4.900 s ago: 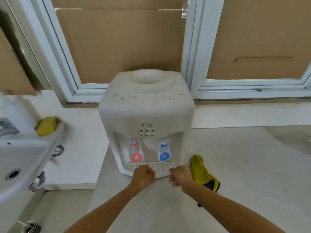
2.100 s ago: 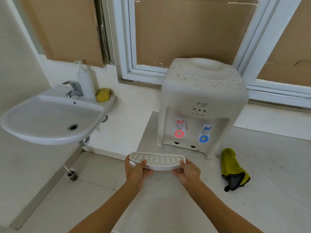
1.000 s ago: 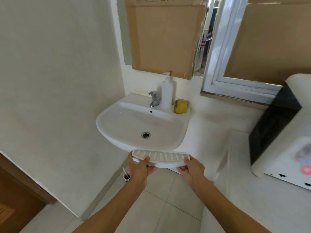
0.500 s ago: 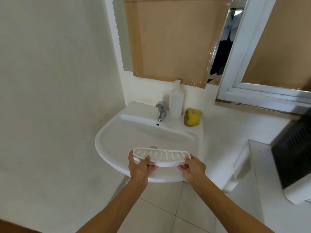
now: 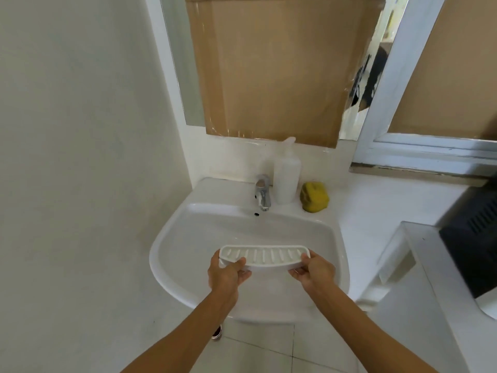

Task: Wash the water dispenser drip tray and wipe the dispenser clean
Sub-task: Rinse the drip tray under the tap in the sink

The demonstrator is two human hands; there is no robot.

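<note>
Left hand (image 5: pixel 225 275): gripping the left end of the drip tray (image 5: pixel 265 255), thumb laid over the top rim, remaining fingers curled beneath. Right hand (image 5: pixel 315 271): gripping the right end of the same tray, thumb on the upper edge, fingers curled under. Both forearms extended forward from the lower frame, converging toward the tray. Wrists roughly level. Hands apart, one clamped at each end.

Drip tray: white, slotted, held roughly level with the slotted face upward, positioned above the basin of the sink (image 5: pixel 172 254), over its near half. Contact between tray and basin: cannot be determined.

On the back ledge of the sink: faucet (image 5: pixel 262 193) at centre, white bottle (image 5: pixel 286 179) just right of the faucet, yellow sponge (image 5: pixel 314 197) just right of the bottle. Cardboard (image 5: pixel 274 68) fixed over the mirror above. Dark rear panel of the water dispenser (image 5: pixel 473 249) visible at the right edge, standing on the raised white bench (image 5: pixel 419 292).

Differences from half a second ago: tray then over the front rim of the sink, now further in over the basin. Grip unchanged, both hands at the same ends. Sink larger and more central in view. Five seconds ago: tray seated in the dispenser front, both hands at its edge.
</note>
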